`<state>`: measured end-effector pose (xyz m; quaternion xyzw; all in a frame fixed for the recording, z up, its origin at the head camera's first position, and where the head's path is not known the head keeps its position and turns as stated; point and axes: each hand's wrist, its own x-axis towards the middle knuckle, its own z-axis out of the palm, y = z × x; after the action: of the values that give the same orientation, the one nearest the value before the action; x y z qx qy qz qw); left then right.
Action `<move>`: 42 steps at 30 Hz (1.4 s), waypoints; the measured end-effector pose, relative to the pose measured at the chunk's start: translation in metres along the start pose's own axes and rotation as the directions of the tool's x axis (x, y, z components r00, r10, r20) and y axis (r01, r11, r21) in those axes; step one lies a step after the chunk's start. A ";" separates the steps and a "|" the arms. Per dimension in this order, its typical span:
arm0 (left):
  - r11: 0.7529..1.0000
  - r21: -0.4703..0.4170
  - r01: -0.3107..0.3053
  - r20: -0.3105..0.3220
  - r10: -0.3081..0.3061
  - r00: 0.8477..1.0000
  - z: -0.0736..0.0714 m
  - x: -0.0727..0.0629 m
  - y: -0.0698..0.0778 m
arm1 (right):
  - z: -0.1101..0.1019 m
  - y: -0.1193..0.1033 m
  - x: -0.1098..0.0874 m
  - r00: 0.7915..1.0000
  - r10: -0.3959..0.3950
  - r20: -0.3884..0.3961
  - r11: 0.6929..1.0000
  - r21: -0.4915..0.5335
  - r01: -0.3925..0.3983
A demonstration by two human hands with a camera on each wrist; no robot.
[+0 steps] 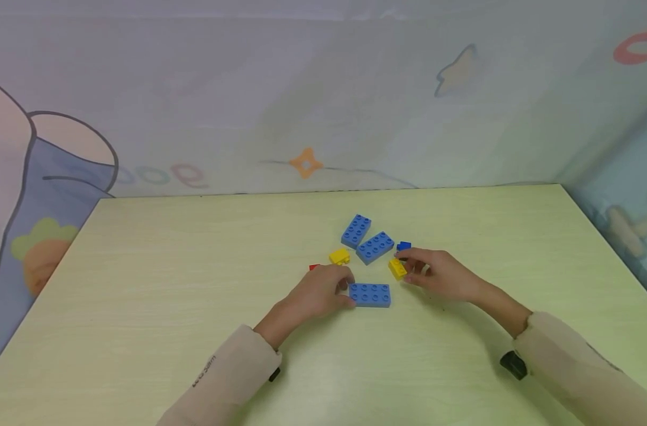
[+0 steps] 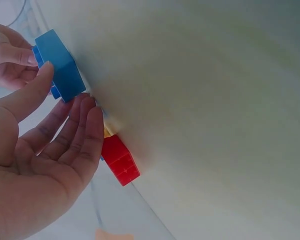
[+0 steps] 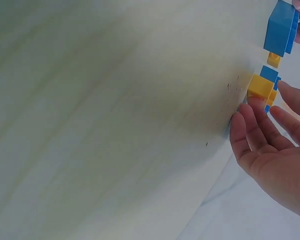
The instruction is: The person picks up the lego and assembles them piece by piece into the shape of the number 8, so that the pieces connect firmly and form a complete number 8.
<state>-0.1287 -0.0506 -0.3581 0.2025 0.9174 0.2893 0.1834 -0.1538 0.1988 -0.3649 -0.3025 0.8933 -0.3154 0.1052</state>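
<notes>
My left hand [image 1: 320, 290] grips the left end of a blue eight-stud brick [image 1: 370, 295], thumb at the near corner and fingers at the far one. In the left wrist view, the thumb presses one side of this brick [image 2: 61, 65]. To the right, my right hand [image 1: 443, 275] pinches a small yellow brick [image 1: 397, 269] with its fingertips. The right wrist view has that yellow brick [image 3: 260, 86] right at the fingers. A small dark blue brick [image 1: 404, 245] lies just beyond the right index finger. Partly hidden behind the left hand is a red brick [image 2: 121, 160].
Two more blue eight-stud bricks [image 1: 356, 231] [image 1: 375, 248] lie angled close together beyond the hands. Another yellow brick [image 1: 340, 256] sits left of them. The pale wooden table [image 1: 195, 254] ends at a printed cloth backdrop [image 1: 222, 106].
</notes>
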 end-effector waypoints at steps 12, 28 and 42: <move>1.000 0.005 0.002 0.003 -0.002 1.000 -0.002 -0.003 0.003 | 0.002 -0.001 0.009 1.000 0.013 -0.004 1.000 -0.017 -0.013; 1.000 0.021 0.000 0.005 0.000 1.000 -0.002 -0.002 0.004 | 0.001 -0.009 0.002 0.999 0.029 -0.030 1.000 -0.009 -0.029; 1.000 0.021 -0.006 0.010 0.006 1.000 -0.003 -0.001 0.004 | 0.005 -0.031 -0.003 1.000 -0.006 0.004 0.999 0.050 0.006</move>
<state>-0.1277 -0.0498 -0.3535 0.2085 0.9189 0.2790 0.1851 -0.1351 0.1790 -0.3495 -0.3029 0.8839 -0.3375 0.1138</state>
